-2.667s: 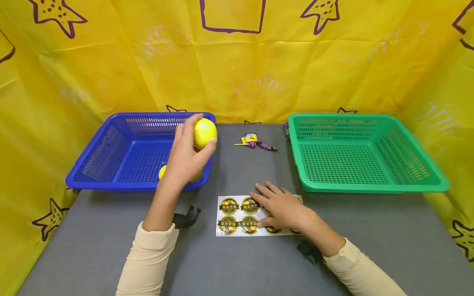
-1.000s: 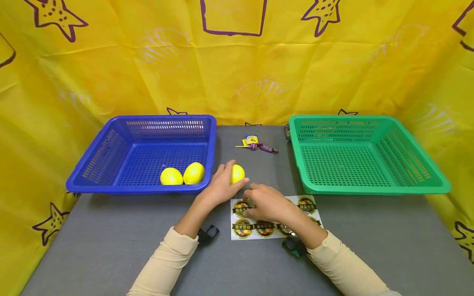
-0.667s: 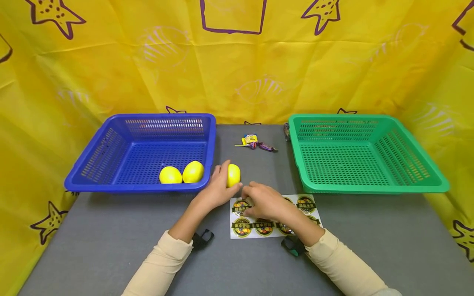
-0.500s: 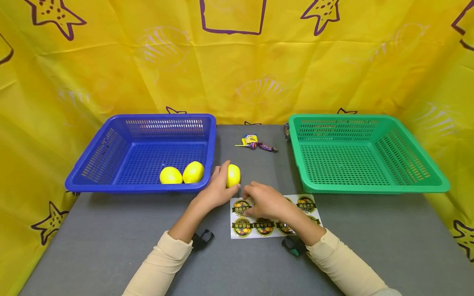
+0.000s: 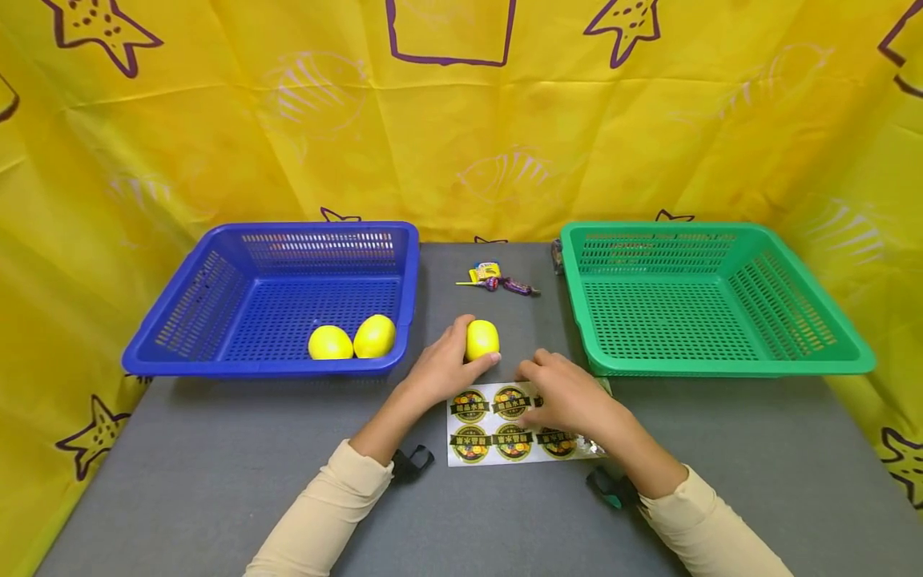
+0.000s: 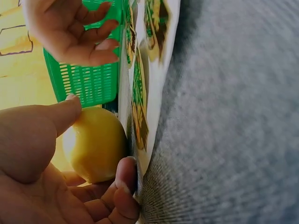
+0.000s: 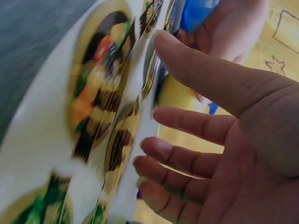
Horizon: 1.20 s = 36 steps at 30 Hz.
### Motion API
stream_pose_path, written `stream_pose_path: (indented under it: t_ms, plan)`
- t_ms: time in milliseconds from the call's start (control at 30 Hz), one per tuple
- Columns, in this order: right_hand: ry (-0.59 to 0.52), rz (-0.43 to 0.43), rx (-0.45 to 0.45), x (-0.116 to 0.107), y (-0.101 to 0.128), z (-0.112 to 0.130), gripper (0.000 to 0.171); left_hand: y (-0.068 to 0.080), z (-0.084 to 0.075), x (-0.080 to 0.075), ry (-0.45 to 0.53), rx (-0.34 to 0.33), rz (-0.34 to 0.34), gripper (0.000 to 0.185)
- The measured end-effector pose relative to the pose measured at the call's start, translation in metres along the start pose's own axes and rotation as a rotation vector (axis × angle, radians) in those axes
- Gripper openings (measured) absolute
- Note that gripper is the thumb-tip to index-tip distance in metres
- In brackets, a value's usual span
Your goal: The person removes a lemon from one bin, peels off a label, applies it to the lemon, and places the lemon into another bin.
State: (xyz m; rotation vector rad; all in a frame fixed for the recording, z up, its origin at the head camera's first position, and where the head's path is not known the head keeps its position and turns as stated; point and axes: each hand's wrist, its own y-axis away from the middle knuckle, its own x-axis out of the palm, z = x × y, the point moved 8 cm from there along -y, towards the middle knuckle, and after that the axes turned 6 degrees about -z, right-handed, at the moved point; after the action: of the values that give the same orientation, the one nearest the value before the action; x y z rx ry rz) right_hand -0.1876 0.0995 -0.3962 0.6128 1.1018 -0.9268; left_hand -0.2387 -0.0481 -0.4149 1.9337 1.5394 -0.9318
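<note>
Yellow starfish-print cloth backed the grey table, where the left hand gripped a lemon beside the sticker sheet; the right hand rested loosely open on that sheet.

Two baskets far left and right on counter; sticker sheet near centre, lemon just behind it; sweets far centre.
</note>
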Motion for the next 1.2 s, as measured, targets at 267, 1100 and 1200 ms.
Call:
stream_pose_path:
  t_ms: [267, 1100, 1200]
  plan:
    - [0.116, -0.005, -0.128, -0.004, 0.025, 0.007, 0.06, 0.008, 0.007, -0.006, -0.009, -0.053, 0.028, 0.096]
    - [0.127, 0.003, -0.134, -0.002, 0.029, 0.006, 0.067, 0.043, -0.002, -0.006, -0.11, 0.124, 0.138, 0.04]
    - [0.118, 0.02, -0.111, -0.004, 0.026, 0.005, 0.056, 0.042, -0.001, -0.009, -0.022, 0.119, 0.129, 0.036]
